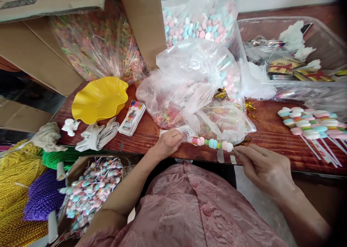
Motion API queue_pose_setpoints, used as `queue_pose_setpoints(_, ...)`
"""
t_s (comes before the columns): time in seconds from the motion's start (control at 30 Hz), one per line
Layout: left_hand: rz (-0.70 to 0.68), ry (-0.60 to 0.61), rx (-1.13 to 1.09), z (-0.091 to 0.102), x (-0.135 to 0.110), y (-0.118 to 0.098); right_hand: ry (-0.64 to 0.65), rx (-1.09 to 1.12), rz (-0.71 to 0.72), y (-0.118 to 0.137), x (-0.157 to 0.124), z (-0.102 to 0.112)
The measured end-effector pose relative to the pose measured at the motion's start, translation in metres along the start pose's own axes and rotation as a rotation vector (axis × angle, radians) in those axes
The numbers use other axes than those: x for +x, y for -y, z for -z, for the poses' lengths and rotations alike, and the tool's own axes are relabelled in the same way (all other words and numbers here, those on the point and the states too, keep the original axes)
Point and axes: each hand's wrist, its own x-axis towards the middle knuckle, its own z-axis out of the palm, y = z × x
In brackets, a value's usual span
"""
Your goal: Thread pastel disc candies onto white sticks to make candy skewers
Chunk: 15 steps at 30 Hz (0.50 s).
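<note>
Your left hand (pixel 168 144) is curled closed at one end of the candy skewer (pixel 213 143); your right hand (pixel 264 165) pinches the other. Held over the table (pixel 267 127) near its front edge, likely to keep pieces aligned. Candy sticks (pixel 311 122) sit right, probably for elbow room.

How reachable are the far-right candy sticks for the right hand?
Likely yes: only tabletop shows between the right hand and the candy sticks, though it appears to pinch a candy string it may need to release.
</note>
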Motion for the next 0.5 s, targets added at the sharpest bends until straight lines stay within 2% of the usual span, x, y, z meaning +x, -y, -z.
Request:
queue_pose_setpoints(0.1, -0.028, 0.003, -0.022, 0.003, 0.001, -0.001, -0.071, -0.200, 0.192, 0.009, 0.001, 0.007)
queue_pose_setpoints(0.17, -0.032, 0.009, -0.030, 0.005, 0.002, -0.001, -0.074, -0.194, 0.228, 0.012, 0.001, 0.007)
queue_pose_setpoints(0.23, -0.032, 0.020, -0.033, 0.006, 0.003, -0.002, -0.046, -0.083, 0.186, 0.012, 0.000, 0.004)
queue_pose_setpoints(0.37, 0.000, 0.065, -0.025, 0.006, 0.004, -0.005, 0.057, 0.235, 0.006, 0.011, -0.007, -0.008)
queue_pose_setpoints(0.5, 0.085, 0.050, -0.039, 0.005, 0.006, -0.007, 0.034, 0.395, -0.124, 0.006, -0.015, -0.014)
